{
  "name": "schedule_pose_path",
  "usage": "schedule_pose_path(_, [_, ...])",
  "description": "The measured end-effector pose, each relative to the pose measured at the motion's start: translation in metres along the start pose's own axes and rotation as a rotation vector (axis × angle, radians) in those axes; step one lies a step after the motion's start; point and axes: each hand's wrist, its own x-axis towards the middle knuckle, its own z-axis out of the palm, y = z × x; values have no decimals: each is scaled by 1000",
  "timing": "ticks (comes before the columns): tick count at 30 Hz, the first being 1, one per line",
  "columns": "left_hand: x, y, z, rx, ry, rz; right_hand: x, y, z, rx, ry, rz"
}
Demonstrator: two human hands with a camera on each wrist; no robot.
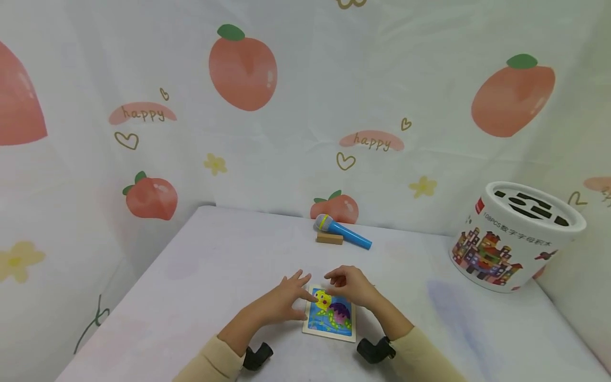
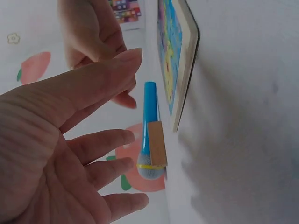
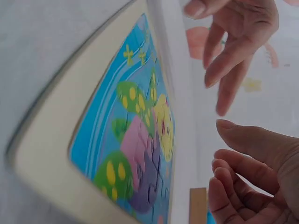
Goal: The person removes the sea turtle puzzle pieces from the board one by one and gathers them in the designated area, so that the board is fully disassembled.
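A jigsaw puzzle (image 1: pixel 340 330) in a pale wooden frame lies flat on the white table, its picture a yellow-headed turtle with a purple and pink shell on blue. In the right wrist view the pieces of the puzzle (image 3: pixel 140 135) sit inside the frame, with seams showing. My left hand (image 1: pixel 280 301) hovers at the puzzle's left edge, fingers spread, nothing in it. Above its upper right side is my right hand (image 1: pixel 357 287), with fingers loosely bent and the thumb apart from them. No object shows in that hand in the right wrist view.
Behind the puzzle, a blue toy microphone (image 1: pixel 347 233) lies beside a small wooden block (image 1: pixel 329 239). A white printed bucket (image 1: pixel 513 241) with a slotted lid stands at the right. A fruit-patterned cloth (image 1: pixel 286 143) hangs along the table's back edge.
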Motion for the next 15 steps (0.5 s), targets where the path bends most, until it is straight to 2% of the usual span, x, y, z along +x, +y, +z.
schedule_pose_path(5, [2, 0, 8, -1, -33, 3, 6, 4, 6, 64, -29, -3])
schedule_pose_path(15, [2, -2, 16, -59, -78, -65, 10, 10, 15, 158, -26, 50])
